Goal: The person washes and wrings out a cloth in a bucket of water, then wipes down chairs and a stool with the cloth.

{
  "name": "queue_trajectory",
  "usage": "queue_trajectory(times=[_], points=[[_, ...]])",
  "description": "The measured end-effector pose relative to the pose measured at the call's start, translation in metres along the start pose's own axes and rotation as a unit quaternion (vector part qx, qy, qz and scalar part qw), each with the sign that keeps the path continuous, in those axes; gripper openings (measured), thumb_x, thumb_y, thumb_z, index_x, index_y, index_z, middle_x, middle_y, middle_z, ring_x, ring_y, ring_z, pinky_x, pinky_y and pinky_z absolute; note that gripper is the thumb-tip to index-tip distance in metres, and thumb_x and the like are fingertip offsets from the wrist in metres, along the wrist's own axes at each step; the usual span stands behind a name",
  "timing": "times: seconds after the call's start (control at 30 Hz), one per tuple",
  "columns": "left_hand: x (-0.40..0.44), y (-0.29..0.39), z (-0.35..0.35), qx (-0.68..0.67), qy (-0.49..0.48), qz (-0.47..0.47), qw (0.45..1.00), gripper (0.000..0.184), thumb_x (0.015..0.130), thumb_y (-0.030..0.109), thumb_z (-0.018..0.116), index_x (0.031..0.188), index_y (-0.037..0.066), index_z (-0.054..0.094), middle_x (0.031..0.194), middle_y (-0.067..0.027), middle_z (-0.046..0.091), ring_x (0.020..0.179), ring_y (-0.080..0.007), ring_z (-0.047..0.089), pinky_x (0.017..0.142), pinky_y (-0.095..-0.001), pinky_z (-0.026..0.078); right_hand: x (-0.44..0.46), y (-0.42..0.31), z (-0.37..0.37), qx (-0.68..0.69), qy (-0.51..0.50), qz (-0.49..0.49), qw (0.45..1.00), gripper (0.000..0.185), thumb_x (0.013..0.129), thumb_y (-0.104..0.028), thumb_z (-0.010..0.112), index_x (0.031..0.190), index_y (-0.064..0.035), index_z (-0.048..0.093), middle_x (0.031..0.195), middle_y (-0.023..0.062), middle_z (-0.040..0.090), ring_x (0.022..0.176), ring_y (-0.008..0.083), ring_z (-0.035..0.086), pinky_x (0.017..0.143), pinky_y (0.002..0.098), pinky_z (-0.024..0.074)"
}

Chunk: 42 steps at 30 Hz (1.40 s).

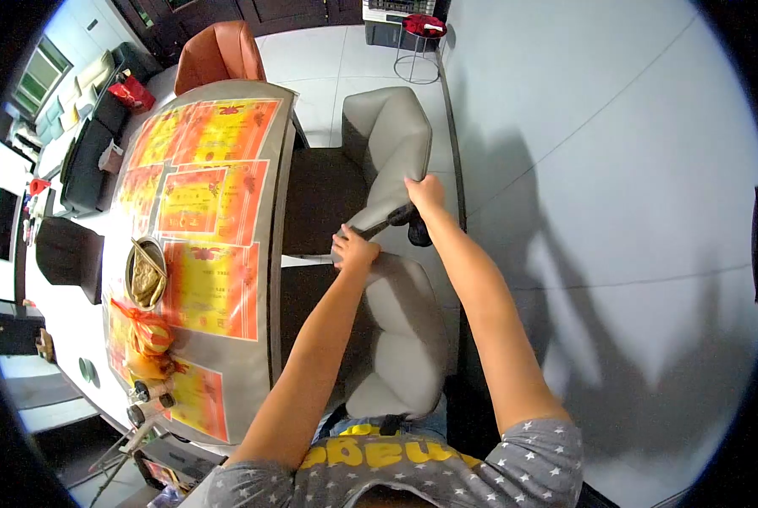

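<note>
a pale gray wall [650, 102] is rising along the right side, with dark shadows falling across it. a long, round-edged worktop [250, 372] is stretching along the left. beside its right edge, two gray armchairs are standing one behind the other: the far armchair [396, 127] is occupying the space between worktop and wall, its dark seat facing the worktop, while the near armchair [404, 339] is standing just in front of the person's body. an orange armchair [218, 59] is standing at the worktop's far end, and a dark chair [67, 254] is standing on the opposite side. red-and-yellow printed sheets [214, 292] are covering much of the worktop. a reddish plastic bag [150, 334] is resting on them, just beside a round bowl [164, 273] that is holding pale food [146, 284]. the right hand [427, 195] is closing its grip over the outer edge of the far armchair's backrest. the left hand [355, 249] is touching that armchair's near side with its fingers bending over the edge; how firmly its grip is closing, i cannot tell. two chopsticks [148, 256] are lying across the bowl.
</note>
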<state>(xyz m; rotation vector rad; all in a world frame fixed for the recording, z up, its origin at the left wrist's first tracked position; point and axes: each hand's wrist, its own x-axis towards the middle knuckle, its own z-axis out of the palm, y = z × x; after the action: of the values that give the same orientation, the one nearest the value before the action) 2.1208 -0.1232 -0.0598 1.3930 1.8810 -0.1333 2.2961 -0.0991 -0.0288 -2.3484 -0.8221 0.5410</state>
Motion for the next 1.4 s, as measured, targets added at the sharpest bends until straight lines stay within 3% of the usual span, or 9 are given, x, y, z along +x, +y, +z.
queue_trajectory(times=[0.3, 0.4, 0.6, 0.83, 0.93, 1.03, 1.13, 1.3, 1.4], points=[[-0.007, -0.02, -0.021, -0.073, 0.006, -0.051, 0.996, 0.094, 0.071, 0.024, 0.063, 0.14, 0.019, -0.001, 0.145, -0.0153, -0.001, 0.133, -0.0341, 0.005, 0.1, -0.0608, 0.018, 0.006, 0.058, -0.057, 0.118, 0.036, 0.016, 0.992, 0.032, 0.066, -0.018, 0.071, 0.079, 0.0101, 0.061, 0.074, 0.019, 0.063, 0.068, 0.0283, 0.06, 0.061, 0.0376, 0.044], [0.012, -0.032, -0.015, -0.084, 0.009, -0.034, 0.996, 0.095, 0.069, 0.023, 0.063, 0.14, 0.015, 0.0, 0.143, -0.0216, 0.001, 0.132, -0.0377, 0.008, 0.106, -0.0468, 0.016, 0.021, 0.105, -0.095, 0.158, 0.059, 0.044, 0.985, 0.028, 0.068, -0.012, 0.07, 0.081, 0.0106, 0.061, 0.073, 0.0127, 0.062, 0.068, 0.0232, 0.058, 0.061, 0.0361, 0.0423], [0.038, -0.033, -0.023, -0.114, 0.047, -0.056, 0.991, 0.087, 0.068, 0.018, 0.063, 0.138, 0.014, 0.012, 0.14, -0.0232, 0.01, 0.128, -0.0405, 0.019, 0.105, -0.0434, 0.022, 0.053, 0.172, -0.165, 0.06, 0.148, 0.09, 0.983, 0.034, 0.066, -0.028, 0.071, 0.07, 0.0032, 0.06, 0.069, 0.0159, 0.06, 0.063, 0.0307, 0.057, 0.06, 0.0416, 0.0403], [0.107, -0.049, -0.051, -0.185, 0.122, -0.022, 0.975, 0.053, 0.067, 0.02, 0.064, 0.117, 0.009, 0.051, 0.134, -0.0226, 0.027, 0.123, -0.0383, 0.029, 0.097, -0.0436, 0.033, 0.079, 0.213, -0.191, -0.05, 0.164, 0.074, 0.982, 0.044, 0.07, -0.04, 0.066, 0.081, 0.002, 0.062, 0.084, 0.0207, 0.062, 0.08, 0.0374, 0.058, 0.069, 0.0433, 0.0441], [0.102, -0.033, -0.062, -0.201, 0.133, -0.028, 0.97, 0.052, 0.068, 0.025, 0.063, 0.117, 0.011, 0.051, 0.133, -0.0209, 0.03, 0.124, -0.0376, 0.027, 0.098, -0.0427, 0.032, 0.086, 0.197, -0.195, -0.063, 0.151, 0.053, 0.985, 0.045, 0.072, -0.043, 0.064, 0.08, 0.0013, 0.062, 0.085, 0.0202, 0.062, 0.081, 0.0377, 0.058, 0.069, 0.0441, 0.0442], [0.014, 0.02, -0.069, -0.061, 0.175, 0.115, 0.976, 0.039, 0.084, 0.035, 0.049, 0.121, 0.02, 0.049, 0.14, -0.0171, 0.022, 0.13, -0.0358, 0.017, 0.098, -0.0612, 0.021, 0.1, 0.175, -0.193, -0.078, 0.135, 0.054, 0.986, 0.046, 0.075, -0.044, 0.06, 0.087, 0.0003, 0.061, 0.091, 0.02, 0.061, 0.086, 0.0382, 0.057, 0.073, 0.0448, 0.0443], [-0.07, 0.047, -0.053, 0.055, 0.093, 0.268, 0.957, 0.044, 0.081, 0.046, 0.052, 0.113, 0.016, 0.057, 0.141, -0.0167, 0.019, 0.132, -0.0373, 0.008, 0.097, -0.0653, 0.015, 0.09, 0.119, -0.196, -0.13, 0.115, 0.064, 0.983, 0.048, 0.077, -0.045, 0.058, 0.097, -0.0008, 0.059, 0.101, 0.02, 0.059, 0.094, 0.0373, 0.056, 0.077, 0.0444, 0.0444], [-0.088, 0.053, -0.041, 0.084, 0.118, 0.295, 0.945, 0.034, 0.065, 0.007, 0.059, 0.099, 0.011, 0.059, 0.143, -0.0143, 0.012, 0.131, -0.0432, 0.005, 0.096, -0.0657, 0.02, 0.103, 0.092, -0.172, -0.156, 0.114, 0.052, 0.98, 0.051, 0.08, -0.045, 0.054, 0.101, 0.0012, 0.057, 0.102, 0.0217, 0.059, 0.095, 0.0383, 0.056, 0.079, 0.0458, 0.0444], [-0.074, 0.052, -0.042, 0.058, 0.127, 0.305, 0.942, 0.036, 0.066, 0.007, 0.059, 0.101, 0.012, 0.059, 0.143, -0.0144, 0.011, 0.131, -0.0433, 0.004, 0.096, -0.065, 0.021, 0.116, 0.089, -0.166, -0.156, 0.094, 0.058, 0.981, 0.052, 0.079, -0.047, 0.054, 0.1, 0.0008, 0.058, 0.102, 0.0217, 0.059, 0.095, 0.038, 0.056, 0.079, 0.0456, 0.0447]])
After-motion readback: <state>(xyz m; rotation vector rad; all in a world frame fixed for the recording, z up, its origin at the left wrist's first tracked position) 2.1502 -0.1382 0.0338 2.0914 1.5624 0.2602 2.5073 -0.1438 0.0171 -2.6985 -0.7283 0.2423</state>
